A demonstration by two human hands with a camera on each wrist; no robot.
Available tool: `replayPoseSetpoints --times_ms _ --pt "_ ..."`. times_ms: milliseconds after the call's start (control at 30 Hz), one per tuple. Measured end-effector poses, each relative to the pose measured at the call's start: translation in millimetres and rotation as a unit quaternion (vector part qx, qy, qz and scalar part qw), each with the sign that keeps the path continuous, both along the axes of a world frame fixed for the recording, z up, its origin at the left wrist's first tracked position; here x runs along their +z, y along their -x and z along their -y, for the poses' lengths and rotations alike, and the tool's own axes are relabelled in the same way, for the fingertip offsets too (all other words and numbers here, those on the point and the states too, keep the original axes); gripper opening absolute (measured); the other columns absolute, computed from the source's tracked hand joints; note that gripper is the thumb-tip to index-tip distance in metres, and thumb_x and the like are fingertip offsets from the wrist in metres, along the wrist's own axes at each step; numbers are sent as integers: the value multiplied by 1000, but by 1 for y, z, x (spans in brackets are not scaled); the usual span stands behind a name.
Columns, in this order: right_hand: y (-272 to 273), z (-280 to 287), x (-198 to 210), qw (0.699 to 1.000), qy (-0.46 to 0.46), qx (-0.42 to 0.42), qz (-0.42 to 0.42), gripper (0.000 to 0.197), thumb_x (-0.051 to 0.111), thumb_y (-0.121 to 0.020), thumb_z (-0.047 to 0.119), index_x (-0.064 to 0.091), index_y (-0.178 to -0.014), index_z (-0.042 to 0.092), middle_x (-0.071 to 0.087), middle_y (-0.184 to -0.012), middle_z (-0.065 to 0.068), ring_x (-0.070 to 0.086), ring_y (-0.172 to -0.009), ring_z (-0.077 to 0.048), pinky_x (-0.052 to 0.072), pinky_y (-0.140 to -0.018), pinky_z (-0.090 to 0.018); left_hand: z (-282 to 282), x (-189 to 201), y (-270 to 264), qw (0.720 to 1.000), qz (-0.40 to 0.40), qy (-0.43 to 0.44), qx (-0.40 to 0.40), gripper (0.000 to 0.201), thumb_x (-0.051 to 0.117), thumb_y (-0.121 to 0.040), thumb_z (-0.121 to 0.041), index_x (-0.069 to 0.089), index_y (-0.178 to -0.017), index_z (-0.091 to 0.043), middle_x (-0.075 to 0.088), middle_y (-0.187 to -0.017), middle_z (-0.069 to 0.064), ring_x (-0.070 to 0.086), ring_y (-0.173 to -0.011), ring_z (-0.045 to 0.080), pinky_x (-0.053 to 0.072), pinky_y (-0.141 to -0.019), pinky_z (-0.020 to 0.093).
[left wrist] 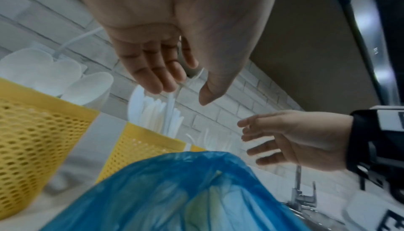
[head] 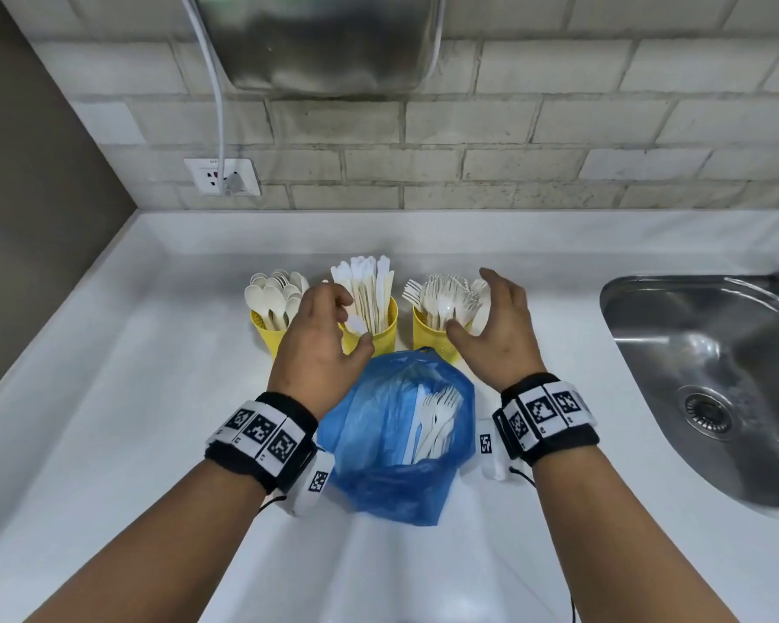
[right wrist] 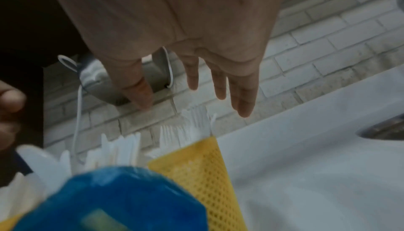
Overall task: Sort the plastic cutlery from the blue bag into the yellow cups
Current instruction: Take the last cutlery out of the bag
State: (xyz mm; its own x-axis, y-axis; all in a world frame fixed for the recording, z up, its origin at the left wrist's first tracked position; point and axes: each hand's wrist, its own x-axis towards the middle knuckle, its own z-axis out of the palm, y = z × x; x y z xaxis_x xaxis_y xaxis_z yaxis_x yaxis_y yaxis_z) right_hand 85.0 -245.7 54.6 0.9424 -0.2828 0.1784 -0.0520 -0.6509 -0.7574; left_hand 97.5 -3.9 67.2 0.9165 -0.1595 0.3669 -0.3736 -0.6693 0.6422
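The blue bag sits open at lower centre of the head view on the white countertop, with white plastic forks and other white cutlery lying inside its mouth. Just above the bag in the frame stand three yellow perforated cups in a row: the left cup holds spoons, the middle cup holds knives, and the right cup holds forks.

The left hand hovers above and left of the bag's mouth, in front of the left and middle cups, fingers loosely curled; the left wrist view shows the palm empty, thumb and fingers apart. The right hand hovers above and right of the bag, in front of the right cup, fingers spread and straight, holding nothing. Neither hand touches the bag. Both wrists carry black bands with square coded markers.

At the right edge of the head view lies a steel sink. A wall socket with a white cable sits at upper left on the brick-tiled wall.
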Motion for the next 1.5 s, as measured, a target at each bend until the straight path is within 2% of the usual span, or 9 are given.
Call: replayPoseSetpoints --times_ms 100,200,333,400,567,700,867,1167,1500 --pt "22 -6 11 996 32 -11 79 38 68 -83 14 64 -121 15 51 -129 -8 55 -116 -32 43 -101 -33 3 -6 24 996 -66 -27 -46 29 75 -86 -22 50 -101 -24 58 -83 -8 59 -73 10 49 -64 24" --pt "46 -18 16 992 45 95 74 14 64 -85 6 71 -95 13 65 -100 -3 63 -87 -22 51 -80 -31 9 -27 39 977 -148 -121 -94 24 75 -86 -28 54 -97 -27 62 -82 -10 60 -75 13 51 -69 32" --pt "68 -32 -3 959 141 232 -78 18 55 -89 12 68 -77 12 71 -82 -6 63 -76 -25 51 -73 -39 20 -55 53 950 -227 -167 -131 41 81 -80 -38 55 -109 -25 59 -94 -9 57 -79 14 48 -73 28" --pt "73 -32 -12 932 218 243 -155 30 49 -93 16 50 -63 17 67 -79 -10 55 -71 -28 42 -67 -36 26 -64 57 941 -252 -183 -136 58 84 -76 -50 55 -117 -21 57 -100 -8 58 -86 14 51 -80 29" --pt "83 -27 -21 864 366 229 -258 22 49 -96 22 48 -75 17 64 -97 -6 62 -103 -29 35 -86 -36 38 -70 65 908 -280 -285 -128 71 82 -75 -52 58 -130 -13 67 -124 4 64 -113 23 52 -98 35" --pt "86 -19 -30 841 378 251 -296 8 49 -95 20 55 -90 19 63 -114 -2 59 -115 -26 34 -91 -40 47 -66 66 899 -294 -304 -117 68 81 -74 -54 63 -128 -16 71 -123 2 66 -114 23 54 -95 33" --pt "90 -16 -32 837 378 289 -269 37 54 -94 26 57 -131 30 55 -135 -3 49 -130 -28 37 -101 -47 66 -62 65 903 -298 -298 -83 34 71 -80 -53 65 -98 -24 72 -100 -1 66 -92 19 53 -80 31" --pt "96 -5 -45 814 392 321 -285 55 54 -98 39 33 -147 50 48 -143 -8 41 -135 -35 36 -108 -52 87 -67 56 891 -284 -350 -44 19 72 -84 -29 64 -98 -19 72 -108 6 68 -101 25 54 -85 33" --pt "93 -2 -31 862 238 303 -329 31 54 -98 22 60 -127 13 67 -120 -8 65 -110 -27 51 -89 -33 97 -75 56 850 -310 -426 -22 31 62 -97 -29 64 -125 -15 66 -129 5 63 -120 23 48 -97 32"
